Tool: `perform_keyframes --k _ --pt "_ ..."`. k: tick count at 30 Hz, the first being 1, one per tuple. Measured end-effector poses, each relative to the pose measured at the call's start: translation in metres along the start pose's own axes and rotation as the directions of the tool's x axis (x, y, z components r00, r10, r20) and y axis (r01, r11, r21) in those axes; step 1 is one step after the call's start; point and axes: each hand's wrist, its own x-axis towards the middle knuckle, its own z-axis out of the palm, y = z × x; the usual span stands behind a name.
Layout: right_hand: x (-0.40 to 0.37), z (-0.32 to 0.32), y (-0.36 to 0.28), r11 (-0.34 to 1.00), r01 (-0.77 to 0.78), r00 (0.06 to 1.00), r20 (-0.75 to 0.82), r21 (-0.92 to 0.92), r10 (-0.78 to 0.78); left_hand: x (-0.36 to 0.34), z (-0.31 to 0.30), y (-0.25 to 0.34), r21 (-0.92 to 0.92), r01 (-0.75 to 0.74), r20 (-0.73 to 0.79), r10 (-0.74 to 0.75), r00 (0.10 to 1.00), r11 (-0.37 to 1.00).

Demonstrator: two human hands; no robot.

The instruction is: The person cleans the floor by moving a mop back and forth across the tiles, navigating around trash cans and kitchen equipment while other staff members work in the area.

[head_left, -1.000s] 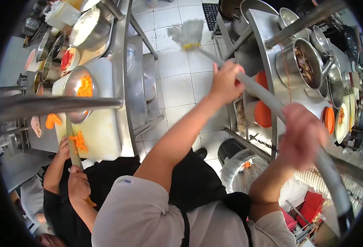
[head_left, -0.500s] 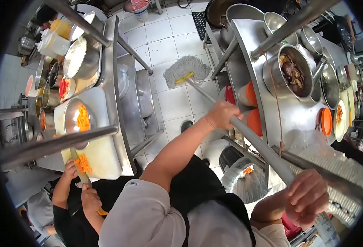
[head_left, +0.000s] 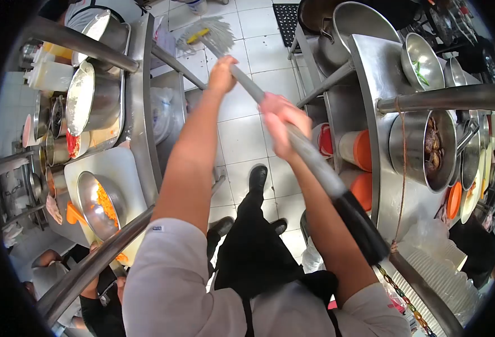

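Both of my hands hold the long grey handle of a string mop (head_left: 315, 160). My left hand (head_left: 223, 74) is closed round the handle lower down, nearer the mop head. Higher up, my right hand (head_left: 285, 121) wraps round it, slightly smeared by motion. The grey string head (head_left: 216, 35) with its yellow clamp lies on the white floor tiles at the far end of the aisle, beside the left table. The handle's black end (head_left: 362, 227) slants back past my right forearm.
On the left steel table (head_left: 146, 106) are pots and a bowl of chopped orange food (head_left: 101, 205). A co-worker's hands (head_left: 118, 278) are beside a cutting board. The right steel table (head_left: 365, 73) bears a pot of dark food (head_left: 410, 149). Orange-lidded buckets (head_left: 357, 149) sit below it.
The mop has moved forward and to the left. My right hand has come forward and left along with the handle, closer to my left hand. I now look further right.
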Motion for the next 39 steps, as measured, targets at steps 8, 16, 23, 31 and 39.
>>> perform_keyframes --k 8,16,23,31,39 --pt "-0.037 0.006 -0.037 0.951 -0.113 0.986 0.089 -0.287 0.144 -0.061 -0.005 0.044 0.065 0.14 -0.145 -0.129 0.981 0.988" --pt "0.001 -0.041 -0.226 0.947 0.098 0.994 -0.071 0.306 -0.079 -0.095 -0.078 0.237 -0.444 -0.102 -0.115 0.056 0.992 0.89" --pt "-0.027 -0.027 -0.168 0.957 0.123 0.99 -0.102 0.264 -0.099 -0.081 -0.053 0.17 -0.345 -0.308 -0.125 0.282 0.951 0.887" --pt "-0.099 -0.012 -0.095 0.92 -0.182 0.967 0.109 -0.348 0.232 -0.103 -0.019 0.079 0.217 0.098 -0.003 -0.1 0.995 0.971" --pt "-0.076 -0.049 -0.294 0.89 0.007 1.0 -0.012 -0.456 -0.015 -0.146 -0.07 0.252 -0.329 -0.14 -0.105 0.111 0.988 0.934"
